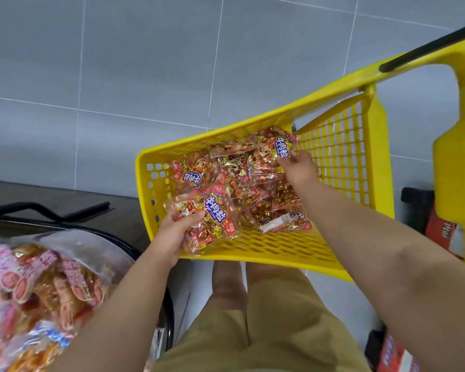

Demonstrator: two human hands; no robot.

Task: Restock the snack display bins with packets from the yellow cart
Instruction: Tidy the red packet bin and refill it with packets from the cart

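Note:
The yellow cart (253, 248) stands in front of me, its slotted basket holding several clear snack packets (255, 183) with red and gold sweets and blue labels. My left hand (172, 234) grips one packet (210, 218) over the basket's near left corner, thumb on top. My right hand (297, 170) reaches into the far side of the basket, fingers curled round the edge of another packet (277, 146). A display bin (118, 237) with a dark rim sits at lower left, filled with pink and orange packets (38, 285).
Grey tiled floor (118, 63) spreads beyond the cart. The cart's handle post (459, 157) and black bar (427, 47) rise at right. Red boxes (440, 229) lie under it. A dark shelf with a black wire bracket (65, 213) lies behind the bin.

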